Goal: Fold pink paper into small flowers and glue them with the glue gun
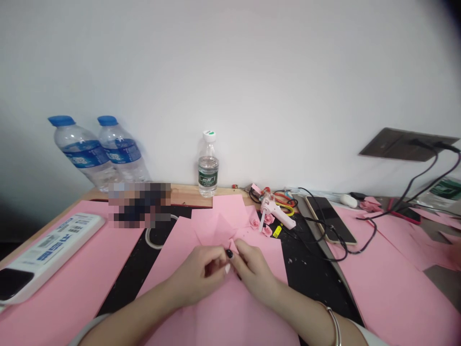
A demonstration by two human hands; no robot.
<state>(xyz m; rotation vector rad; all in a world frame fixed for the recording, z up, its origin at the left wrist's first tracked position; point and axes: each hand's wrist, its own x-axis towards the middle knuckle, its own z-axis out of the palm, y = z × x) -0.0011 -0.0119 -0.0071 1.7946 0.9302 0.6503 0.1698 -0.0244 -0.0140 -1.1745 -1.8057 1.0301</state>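
Observation:
My left hand (203, 271) and my right hand (255, 271) meet over pink paper sheets (230, 317) in front of me. Both are closed, fingertips pinched together around a small piece of pink paper (232, 244), most of it hidden by the fingers. Just beyond them lie several small pink paper roses (255, 221). A pale pink glue gun (279, 215) rests beside the roses, its nozzle end towards the left. Close to it is a small yellow tag (277, 231).
Two large water bottles (84, 154) and a smaller bottle (208, 170) stand along the wall. At left, a long white device (50, 254) lies on pink sheets near a tape ring (148, 238). Right of the glue gun are a phone (331, 221), black cables (333, 257) and more pink paper (389, 283).

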